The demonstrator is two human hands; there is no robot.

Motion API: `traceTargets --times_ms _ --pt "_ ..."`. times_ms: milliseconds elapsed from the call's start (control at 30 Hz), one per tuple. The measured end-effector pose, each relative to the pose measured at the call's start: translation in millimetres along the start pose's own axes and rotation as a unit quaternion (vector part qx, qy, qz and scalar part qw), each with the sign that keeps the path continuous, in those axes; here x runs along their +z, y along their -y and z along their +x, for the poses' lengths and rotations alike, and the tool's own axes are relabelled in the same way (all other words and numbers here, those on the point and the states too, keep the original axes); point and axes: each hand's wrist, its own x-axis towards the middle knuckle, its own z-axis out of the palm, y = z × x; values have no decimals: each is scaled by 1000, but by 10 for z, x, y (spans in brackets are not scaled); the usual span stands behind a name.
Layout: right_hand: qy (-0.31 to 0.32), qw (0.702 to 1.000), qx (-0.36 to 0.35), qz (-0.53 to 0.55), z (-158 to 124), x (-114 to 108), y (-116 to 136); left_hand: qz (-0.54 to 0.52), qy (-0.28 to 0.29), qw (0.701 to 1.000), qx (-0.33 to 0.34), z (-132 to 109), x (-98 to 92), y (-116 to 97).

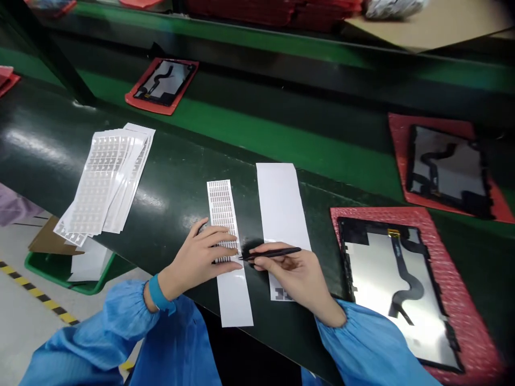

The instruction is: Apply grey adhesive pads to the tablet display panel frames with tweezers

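Observation:
My left hand lies over a narrow white sheet of small grey stickers, its fingers spread and resting on the sheet. Between the fingers of my right hand is a pair of black tweezers, with the tips pointing left at the sheet's right edge, close to my left fingertips. Whether the tips hold a sticker is too small to tell. Partly beneath my right hand lies a second, wider white sheet, mostly blank, with a few dark grey pieces at its near end.
A display panel with a black ribbon cable lies on red bubble wrap at right. Farther back are two more panels, one at right and one at left. Sticker sheets are stacked at left, above a green bin.

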Motion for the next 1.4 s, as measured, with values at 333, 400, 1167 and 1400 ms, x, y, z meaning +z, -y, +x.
traceTargets --times_ms 333,400,1167,1400 --pt "-27 999 -27 -13 -24 82 -56 4 -27 1000 8 32 50 32" --pt "-33 999 -28 -14 -29 80 -61 16 -19 1000 13 34 54 29" --pt "-42 997 -53 -45 10 50 -48 63 -1 998 19 -15 58 23" --pt "-40 999 -12 -9 -25 51 -45 16 -27 999 26 34 27 21"
